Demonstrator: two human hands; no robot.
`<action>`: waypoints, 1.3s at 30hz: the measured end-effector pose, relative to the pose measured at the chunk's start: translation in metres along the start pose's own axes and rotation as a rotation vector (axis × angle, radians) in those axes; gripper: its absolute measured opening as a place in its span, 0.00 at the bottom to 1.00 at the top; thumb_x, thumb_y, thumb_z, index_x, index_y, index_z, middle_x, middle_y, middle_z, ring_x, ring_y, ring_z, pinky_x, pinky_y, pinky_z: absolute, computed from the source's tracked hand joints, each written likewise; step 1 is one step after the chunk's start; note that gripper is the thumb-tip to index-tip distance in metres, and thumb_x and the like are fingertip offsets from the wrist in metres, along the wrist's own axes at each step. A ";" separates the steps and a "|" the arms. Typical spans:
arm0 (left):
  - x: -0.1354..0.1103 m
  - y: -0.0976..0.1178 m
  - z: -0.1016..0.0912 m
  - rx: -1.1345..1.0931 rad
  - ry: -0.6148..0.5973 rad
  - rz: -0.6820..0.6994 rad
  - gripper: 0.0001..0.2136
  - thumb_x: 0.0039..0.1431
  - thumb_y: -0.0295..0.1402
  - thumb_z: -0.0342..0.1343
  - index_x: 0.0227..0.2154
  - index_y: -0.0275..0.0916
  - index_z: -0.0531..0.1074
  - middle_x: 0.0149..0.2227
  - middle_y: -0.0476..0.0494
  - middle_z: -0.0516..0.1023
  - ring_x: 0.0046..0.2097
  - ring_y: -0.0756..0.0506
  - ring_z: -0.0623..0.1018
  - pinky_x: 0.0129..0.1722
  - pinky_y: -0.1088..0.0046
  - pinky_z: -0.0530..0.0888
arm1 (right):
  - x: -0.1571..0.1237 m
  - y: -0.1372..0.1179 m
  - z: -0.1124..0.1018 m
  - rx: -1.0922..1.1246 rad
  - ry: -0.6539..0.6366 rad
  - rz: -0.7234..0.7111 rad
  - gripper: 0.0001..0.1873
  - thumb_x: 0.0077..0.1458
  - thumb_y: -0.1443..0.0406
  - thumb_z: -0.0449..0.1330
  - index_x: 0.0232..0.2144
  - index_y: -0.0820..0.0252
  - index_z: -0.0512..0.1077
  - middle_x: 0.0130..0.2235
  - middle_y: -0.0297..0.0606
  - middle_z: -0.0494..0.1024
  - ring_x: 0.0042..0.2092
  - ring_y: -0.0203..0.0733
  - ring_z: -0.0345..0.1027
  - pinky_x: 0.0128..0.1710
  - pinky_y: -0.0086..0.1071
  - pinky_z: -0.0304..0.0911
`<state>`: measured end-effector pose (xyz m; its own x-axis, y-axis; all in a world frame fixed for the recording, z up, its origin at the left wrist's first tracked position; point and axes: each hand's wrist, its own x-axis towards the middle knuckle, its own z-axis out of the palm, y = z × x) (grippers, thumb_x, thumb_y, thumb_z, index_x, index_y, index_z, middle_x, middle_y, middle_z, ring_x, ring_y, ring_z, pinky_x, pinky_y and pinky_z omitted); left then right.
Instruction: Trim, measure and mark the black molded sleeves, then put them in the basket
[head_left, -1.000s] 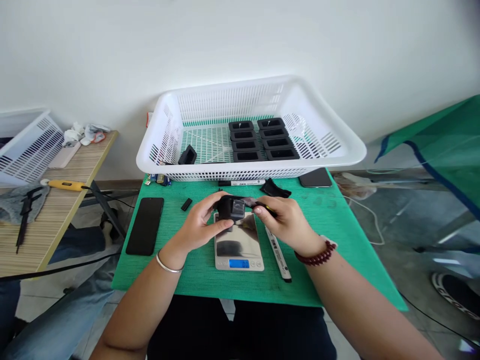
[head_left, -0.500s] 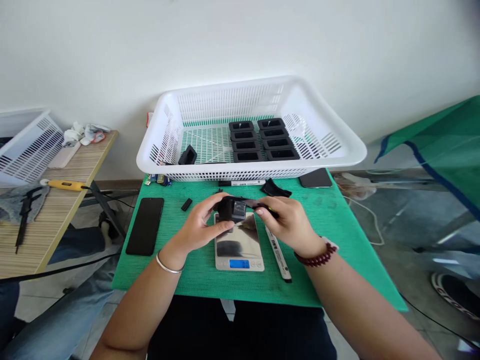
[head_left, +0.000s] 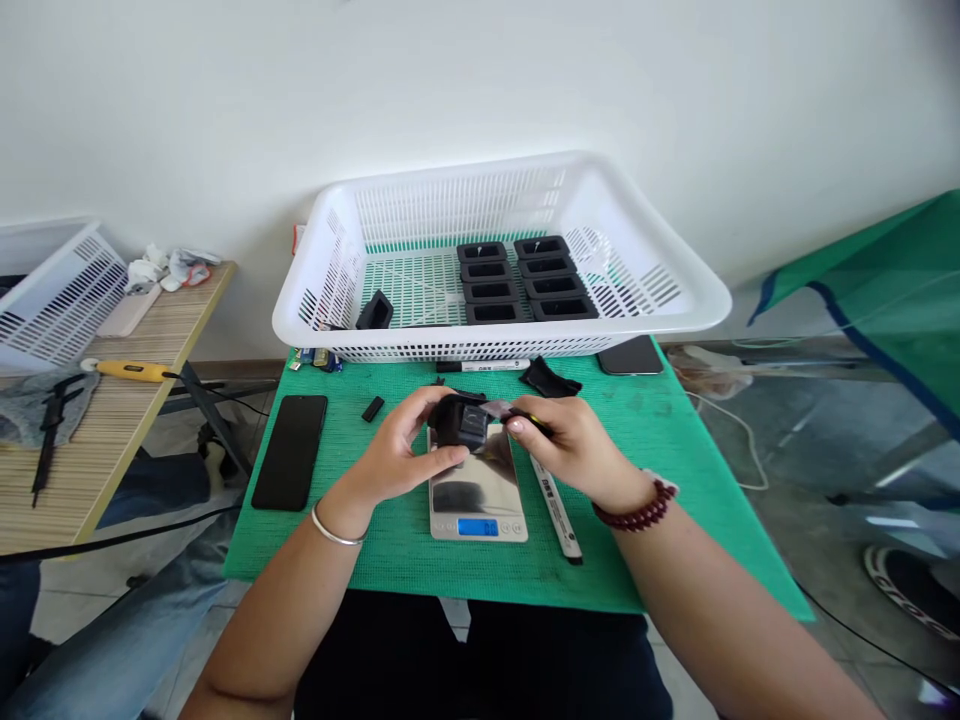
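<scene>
My left hand point(head_left: 394, 455) is closed round a small black box-shaped part point(head_left: 459, 423), held just above the steel plate of a small digital scale point(head_left: 478, 497). My right hand point(head_left: 571, 446) pinches a thin strip of clear film or tape point(head_left: 499, 408) that runs to the top of the black part, and a dark slim tool lies under its fingers. The scale's blue display is lit. A silver bangle is on my left wrist, a dark red bead bracelet on my right.
A white slotted basket point(head_left: 675, 285) at the back of the green mat point(head_left: 660, 440) holds several black trays and one loose part. A black phone point(head_left: 289, 451), markers point(head_left: 556, 507), a second phone point(head_left: 631, 356) and small black pieces lie around. A wooden side table point(head_left: 112, 420) stands left.
The black part has turned slightly in my left hand and the strip in my right hand has shifted a little. Both hands stay over the scale.
</scene>
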<state>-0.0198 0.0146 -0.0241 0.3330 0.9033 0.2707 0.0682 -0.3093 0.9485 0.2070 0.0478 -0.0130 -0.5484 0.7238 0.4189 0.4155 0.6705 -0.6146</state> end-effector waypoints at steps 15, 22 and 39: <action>0.000 0.003 0.002 0.119 0.020 -0.037 0.20 0.51 0.42 0.63 0.45 0.42 0.67 0.40 0.44 0.71 0.41 0.44 0.73 0.39 0.70 0.72 | 0.001 -0.003 0.002 0.050 -0.066 0.009 0.18 0.64 0.58 0.49 0.25 0.59 0.65 0.19 0.30 0.66 0.20 0.30 0.56 0.20 0.26 0.49; 0.000 0.007 0.001 0.091 0.040 0.000 0.18 0.51 0.37 0.64 0.45 0.42 0.68 0.43 0.43 0.72 0.45 0.43 0.73 0.45 0.66 0.72 | 0.002 -0.003 0.001 0.218 -0.093 0.029 0.19 0.64 0.59 0.49 0.21 0.59 0.60 0.19 0.27 0.62 0.20 0.28 0.53 0.21 0.25 0.48; 0.002 0.000 0.003 -0.463 0.154 -0.094 0.16 0.49 0.36 0.65 0.35 0.41 0.62 0.47 0.43 0.71 0.48 0.44 0.73 0.47 0.64 0.73 | -0.002 0.003 0.003 -0.278 0.027 -0.071 0.19 0.65 0.56 0.48 0.32 0.63 0.72 0.21 0.35 0.71 0.22 0.34 0.63 0.23 0.28 0.52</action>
<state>-0.0165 0.0156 -0.0236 0.1999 0.9652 0.1686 -0.3449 -0.0917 0.9341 0.2069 0.0478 -0.0180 -0.5657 0.6747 0.4742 0.5617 0.7362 -0.3775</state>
